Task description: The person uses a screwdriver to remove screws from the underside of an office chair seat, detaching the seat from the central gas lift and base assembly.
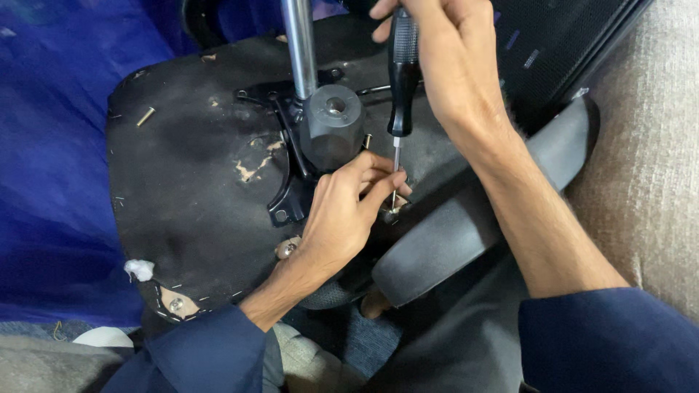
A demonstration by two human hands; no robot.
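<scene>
An office chair lies upside down, its black seat underside (189, 167) facing me. My right hand (444, 65) grips the black handle of a screwdriver (402, 73), held upright with its thin shaft pointing down. My left hand (342, 215) pinches the shaft near its tip, steadying it on a screw (392, 212) by the edge of the seat. The black mechanism housing (331, 127) and the chrome post (300, 44) stand just left of the screwdriver.
A grey armrest (466, 225) runs diagonally under my right forearm. The black mesh backrest (561, 36) lies at the top right. Blue cloth (51, 145) covers the left side. A loose screw (145, 116) rests on the seat's far left.
</scene>
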